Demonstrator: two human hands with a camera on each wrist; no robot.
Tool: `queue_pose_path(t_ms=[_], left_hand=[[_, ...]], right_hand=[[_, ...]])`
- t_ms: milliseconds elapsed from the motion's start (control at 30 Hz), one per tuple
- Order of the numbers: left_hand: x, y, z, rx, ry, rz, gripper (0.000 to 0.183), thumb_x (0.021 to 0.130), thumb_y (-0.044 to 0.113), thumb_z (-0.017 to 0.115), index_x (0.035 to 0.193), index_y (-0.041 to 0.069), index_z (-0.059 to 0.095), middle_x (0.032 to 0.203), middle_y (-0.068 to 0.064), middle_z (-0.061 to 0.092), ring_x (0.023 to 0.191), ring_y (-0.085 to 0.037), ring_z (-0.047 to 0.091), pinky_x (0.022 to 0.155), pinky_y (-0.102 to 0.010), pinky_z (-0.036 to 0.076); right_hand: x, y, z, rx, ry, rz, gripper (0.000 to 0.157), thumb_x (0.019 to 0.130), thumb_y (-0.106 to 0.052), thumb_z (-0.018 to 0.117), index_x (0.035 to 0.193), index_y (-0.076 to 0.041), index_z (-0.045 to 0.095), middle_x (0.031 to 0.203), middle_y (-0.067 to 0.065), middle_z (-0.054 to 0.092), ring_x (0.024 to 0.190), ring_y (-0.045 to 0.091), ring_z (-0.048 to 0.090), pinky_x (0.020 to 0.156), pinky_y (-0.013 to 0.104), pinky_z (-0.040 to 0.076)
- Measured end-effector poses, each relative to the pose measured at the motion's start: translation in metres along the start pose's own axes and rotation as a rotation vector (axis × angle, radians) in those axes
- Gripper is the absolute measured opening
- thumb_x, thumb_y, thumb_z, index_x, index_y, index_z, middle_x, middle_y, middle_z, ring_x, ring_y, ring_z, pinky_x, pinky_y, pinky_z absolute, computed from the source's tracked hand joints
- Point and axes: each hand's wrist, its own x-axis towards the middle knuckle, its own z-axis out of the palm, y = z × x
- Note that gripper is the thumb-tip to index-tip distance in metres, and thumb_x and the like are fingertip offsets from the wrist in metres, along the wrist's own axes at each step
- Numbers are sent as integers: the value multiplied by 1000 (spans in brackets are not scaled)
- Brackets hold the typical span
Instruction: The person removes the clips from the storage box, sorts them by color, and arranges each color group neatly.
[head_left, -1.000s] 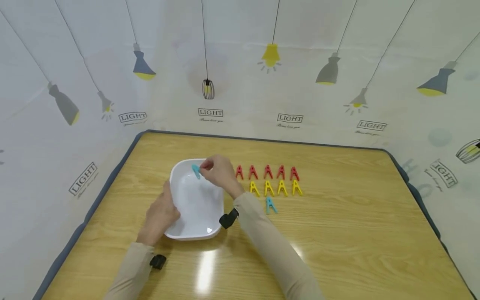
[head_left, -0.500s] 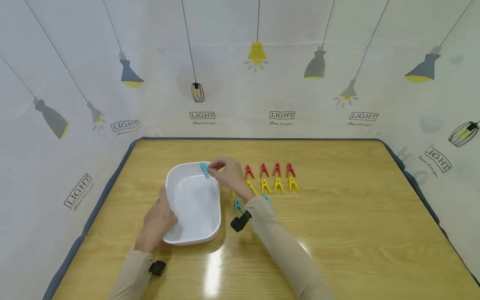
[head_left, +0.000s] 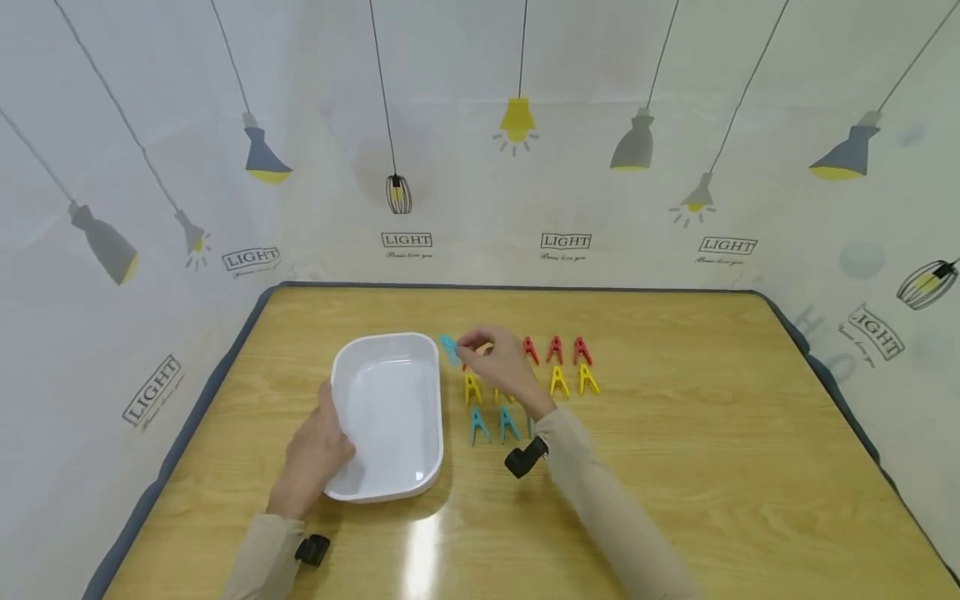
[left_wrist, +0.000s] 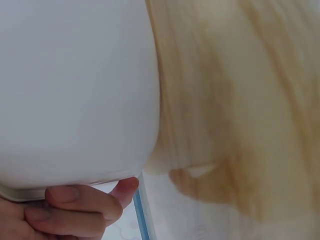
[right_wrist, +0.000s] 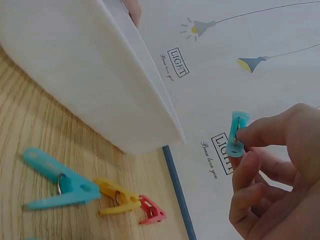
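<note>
My left hand (head_left: 318, 450) grips the left wall of a white plastic basin (head_left: 390, 417), thumb over the rim; in the left wrist view its curled fingers (left_wrist: 75, 195) lie along the rim. Just past the basin's far right corner, my right hand (head_left: 504, 368) pinches a light-blue clothespin (head_left: 449, 348) between thumb and index finger. The right wrist view shows that clothespin (right_wrist: 236, 134) held up off the table, its metal spring visible. Below the right hand stand rows of red clothespins (head_left: 555, 350), yellow clothespins (head_left: 588, 380) and blue clothespins (head_left: 507, 424), some hidden by the hand and wrist.
The wooden table (head_left: 712, 467) has a dark blue edging (head_left: 525, 289) at the back and sides. A pale wall covering (head_left: 465, 150) printed with lamps surrounds it. Each wrist wears a small black camera (head_left: 527, 457).
My right hand has carried the blue clothespin rightward, from over the inside of the basin to beyond its right rim. The left hand keeps its grip on the basin. The head view has shifted slightly.
</note>
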Motion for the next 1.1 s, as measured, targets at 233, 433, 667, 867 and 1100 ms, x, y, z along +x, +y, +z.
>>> queue_pose_path(t_ms=[233, 433, 667, 867, 1100], left_hand=[[-2, -1, 2, 18, 6, 6, 97, 83, -4, 63, 157, -6, 0, 126, -38, 55, 92, -35, 64, 69, -43, 57], [-2, 0, 2, 14, 1, 8, 96, 83, -4, 62, 157, -6, 0, 124, -37, 55, 89, -34, 64, 66, -42, 57], [1, 0, 1, 35, 52, 48, 93, 80, -4, 62, 154, -5, 6, 115, -36, 60, 82, -35, 64, 64, -46, 54], [1, 0, 2, 25, 45, 59, 91, 81, -5, 61, 154, -6, 7, 113, -36, 60, 81, -35, 64, 64, -45, 54], [1, -1, 3, 43, 41, 39, 92, 83, -3, 61, 155, -6, 4, 119, -36, 59, 85, -37, 64, 67, -47, 55]], right_hand=[[-8, 9, -22, -59, 24, 4, 11, 95, -14, 67, 101, -7, 72, 95, 9, 71, 73, 22, 61, 60, 23, 47], [-13, 12, -39, -117, 44, -1, 11, 94, -14, 66, 100, -6, 70, 95, 11, 71, 83, 27, 64, 67, 25, 48], [-21, 22, -62, -175, 74, -3, 13, 94, -14, 66, 101, -4, 71, 95, 13, 71, 80, 28, 64, 66, 28, 50], [-38, 30, -79, -218, 115, 34, 12, 93, -14, 66, 98, -4, 71, 93, 13, 71, 83, 26, 64, 70, 31, 49], [-62, 43, -97, -290, 123, 118, 12, 92, -15, 67, 97, -4, 70, 94, 14, 71, 84, 27, 64, 66, 30, 48]])
